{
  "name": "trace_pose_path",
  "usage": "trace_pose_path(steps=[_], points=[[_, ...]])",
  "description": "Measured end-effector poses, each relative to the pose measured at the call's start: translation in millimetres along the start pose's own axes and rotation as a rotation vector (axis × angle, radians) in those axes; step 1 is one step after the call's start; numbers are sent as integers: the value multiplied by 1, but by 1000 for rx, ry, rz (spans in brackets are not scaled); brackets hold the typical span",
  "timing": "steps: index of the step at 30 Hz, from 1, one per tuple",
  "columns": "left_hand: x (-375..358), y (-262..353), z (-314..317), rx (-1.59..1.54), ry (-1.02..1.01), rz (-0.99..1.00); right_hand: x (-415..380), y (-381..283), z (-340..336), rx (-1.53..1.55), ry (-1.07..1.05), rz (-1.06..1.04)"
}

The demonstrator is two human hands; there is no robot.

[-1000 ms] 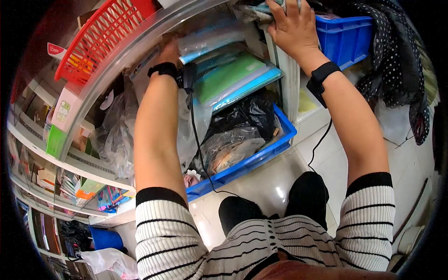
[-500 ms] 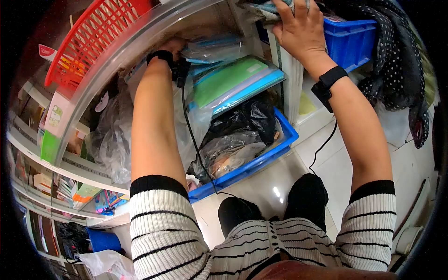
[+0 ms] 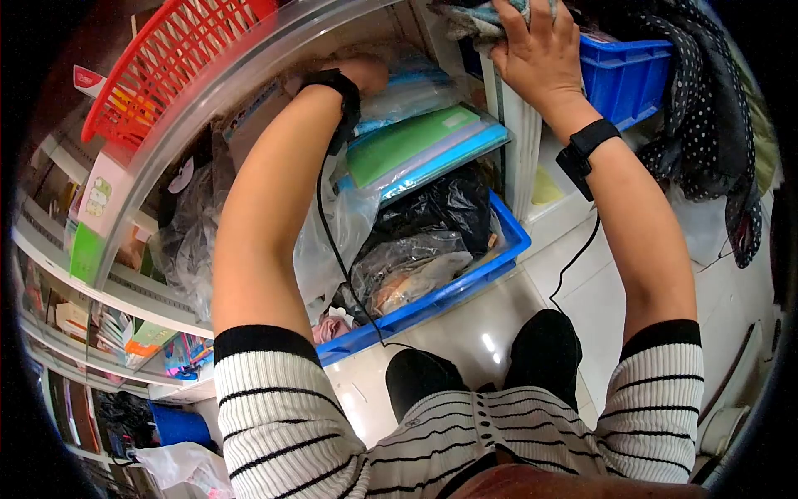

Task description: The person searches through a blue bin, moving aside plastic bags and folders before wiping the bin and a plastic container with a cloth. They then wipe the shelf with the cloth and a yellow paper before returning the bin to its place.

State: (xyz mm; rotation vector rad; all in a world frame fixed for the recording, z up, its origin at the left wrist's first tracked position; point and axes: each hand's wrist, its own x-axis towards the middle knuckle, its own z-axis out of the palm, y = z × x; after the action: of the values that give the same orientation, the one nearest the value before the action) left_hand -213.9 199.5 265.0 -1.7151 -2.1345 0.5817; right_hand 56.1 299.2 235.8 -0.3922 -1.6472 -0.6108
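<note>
My left hand [image 3: 366, 73] reaches into the shelf behind its clear front edge, beside plastic-wrapped blue packets [image 3: 411, 87]. Its fingers are blurred and partly hidden, so what they hold does not show. Below it lies a green folder [image 3: 416, 148] in clear wrapping, stacked with blue and lilac ones. At the top of the view my right hand [image 3: 540, 62] grips a grey-blue cloth [image 3: 478, 23], fingers bent over it, near a white shelf upright [image 3: 509, 125]. A black band with a cable sits on each wrist.
Below the folders a blue tray [image 3: 432, 301] holds black and clear plastic bags. A red basket [image 3: 158, 75] stands on the shelf at upper left. To the right are a blue bin [image 3: 628, 79] and a black polka-dot fabric [image 3: 706, 108]. Stocked lower shelves [image 3: 108, 333] line the left.
My left hand has moved right along the shelf, over the wrapped blue packets, and its forearm now slants. My right hand stays nearly in place on the cloth.
</note>
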Motion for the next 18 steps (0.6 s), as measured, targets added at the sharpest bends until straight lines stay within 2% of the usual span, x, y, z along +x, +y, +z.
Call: trace_pose_path(steps=[2, 3, 5, 6, 8, 9, 12, 15, 18], points=[[-6, 15, -15, -193, -60, -30, 1, 0, -1, -5, -13, 2], [-15, 29, -24, -193, -60, -31, 0, 0, -1, -11, -28, 6], [-36, 58, -37, -396, -63, -186, 0, 0, -1, -8, -33, 7], [-40, 64, -32, -395, -63, -190, 0, 0, -1, -7, -39, 10], [-43, 74, -8, -72, 64, -27, -2, 1, 0, -16, -44, 10], [-45, 82, -3, -19, 67, -111, -2, 1, 0, -30, -48, 9], [-43, 82, -3, -212, -21, -195, 0, 0, -2, -25, -38, 5], [-39, 69, 12, -76, 69, -148, -1, 0, -2, -29, -30, 1], [-29, 39, 35, -86, 65, -221, -3, 1, 2, -22, -18, -11]])
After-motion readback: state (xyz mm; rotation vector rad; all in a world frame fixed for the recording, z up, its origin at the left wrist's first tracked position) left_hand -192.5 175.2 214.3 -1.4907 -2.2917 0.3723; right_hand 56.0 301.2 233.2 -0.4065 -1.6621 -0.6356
